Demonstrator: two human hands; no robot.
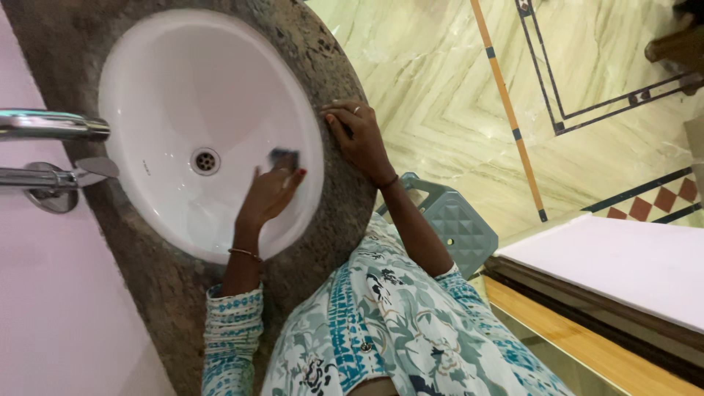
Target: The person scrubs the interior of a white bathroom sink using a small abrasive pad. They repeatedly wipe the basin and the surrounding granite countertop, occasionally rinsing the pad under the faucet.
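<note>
My left hand [265, 196] reaches into the white oval basin [169, 73] and presses a small dark scrub pad [284, 157] against its inner wall, close to the near rim. My right hand [359, 136] rests flat on the speckled granite counter [330, 59] beside the basin's edge, fingers bent and holding nothing. The drain [205, 161] lies a short way from the pad. Both arms wear patterned blue-green sleeves.
A chrome tap spout [51, 125] and its lever handle [62, 176] stick out from the pink wall [51, 315] over the basin. A grey plastic stool [455, 227] stands on the marble floor [440, 73] by my body. A white-topped wooden slab [623, 264] lies at the right.
</note>
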